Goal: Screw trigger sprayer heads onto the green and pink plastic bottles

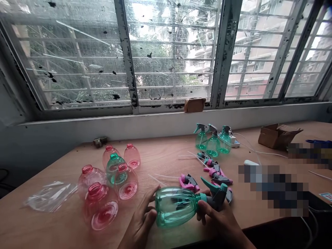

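Note:
A clear green spray bottle (176, 207) lies sideways between my hands, above the table's near edge. My left hand (145, 214) grips its base end, thumb and fingers on either side. At the neck, my right hand (216, 216) has its fingers closed around the teal collar of the grey-and-teal spray head (216, 195). The head sits on the bottle's neck; whether it is fully tightened I cannot tell. Just beyond lie loose pink-and-grey spray heads (188, 182) with thin clear tubes.
Several pink bottles (101, 204) without heads stand at the left with one green bottle (114, 167). A plastic bag (52, 196) lies beside them. Three green spray bottles (212, 143) with heads stand near the wall. A cardboard box (277, 135) is at the far right.

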A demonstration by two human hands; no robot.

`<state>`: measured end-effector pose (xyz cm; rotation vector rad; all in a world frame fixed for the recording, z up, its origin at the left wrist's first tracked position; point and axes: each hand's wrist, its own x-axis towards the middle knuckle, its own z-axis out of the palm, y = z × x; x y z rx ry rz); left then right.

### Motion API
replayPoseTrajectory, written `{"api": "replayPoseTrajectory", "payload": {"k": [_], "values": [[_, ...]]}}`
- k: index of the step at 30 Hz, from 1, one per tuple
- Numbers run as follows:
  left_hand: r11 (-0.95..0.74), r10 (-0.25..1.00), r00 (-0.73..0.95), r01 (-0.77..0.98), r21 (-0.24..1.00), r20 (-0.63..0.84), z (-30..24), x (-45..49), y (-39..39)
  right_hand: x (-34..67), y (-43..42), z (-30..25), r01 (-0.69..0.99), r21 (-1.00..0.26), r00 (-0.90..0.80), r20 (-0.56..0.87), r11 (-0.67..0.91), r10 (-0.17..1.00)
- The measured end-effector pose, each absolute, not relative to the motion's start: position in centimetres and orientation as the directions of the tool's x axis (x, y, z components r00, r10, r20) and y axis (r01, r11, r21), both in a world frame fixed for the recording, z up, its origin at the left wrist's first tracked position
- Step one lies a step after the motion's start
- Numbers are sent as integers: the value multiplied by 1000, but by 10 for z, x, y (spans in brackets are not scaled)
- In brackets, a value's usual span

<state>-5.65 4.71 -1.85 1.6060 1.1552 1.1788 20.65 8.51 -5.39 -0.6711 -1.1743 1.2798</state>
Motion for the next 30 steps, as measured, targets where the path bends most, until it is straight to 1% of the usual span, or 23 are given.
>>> {"api": "replayPoseTrajectory", "payload": {"k": [2, 4, 6, 9, 11, 13, 16, 17, 21, 23, 25, 28, 30], "values": [[-198, 978, 100, 214, 956, 180, -21, -56, 49, 206, 84, -51, -356, -908, -126, 280, 220, 952], [-191, 977, 127, 179, 965, 170, -22, -55, 47, 206, 84, -49, -354, -907, -108, 281, 228, 954], [-261, 957, 169, 135, 956, 237, -23, -52, 44, 205, 84, -48, -347, -905, -81, 290, 246, 954], [-396, 910, 192, 151, 906, 366, -25, -49, 39, 205, 85, -49, -345, -904, -64, 290, 251, 955], [-424, 896, 223, 180, 888, 383, -26, -48, 39, 205, 84, -49, -350, -904, -71, 286, 244, 956], [-389, 906, 243, 155, 908, 347, -30, -49, 41, 207, 83, -49, -349, -906, -79, 281, 238, 956], [-284, 939, 220, 64, 957, 264, -35, -52, 48, 208, 80, -48, -333, -913, -110, 287, 237, 952], [-258, 947, 211, 60, 964, 241, -36, -54, 50, 208, 80, -48, -325, -914, -118, 293, 242, 949], [-174, 971, 192, 175, 969, 139, -29, -55, 48, 207, 79, -46, -302, -921, -107, 291, 248, 951], [-148, 971, 213, 167, 975, 111, -23, -54, 44, 206, 79, -45, -305, -921, -86, 280, 242, 956], [-218, 958, 228, 178, 960, 175, -20, -52, 40, 206, 80, -44, -316, -918, -76, 276, 239, 958], [-420, 902, 238, 289, 860, 361, -24, -52, 41, 206, 80, -44, -339, -907, -64, 287, 249, 956], [-464, 881, 246, 293, 836, 403, -30, -52, 44, 205, 80, -45, -340, -905, -49, 289, 256, 956]]}}
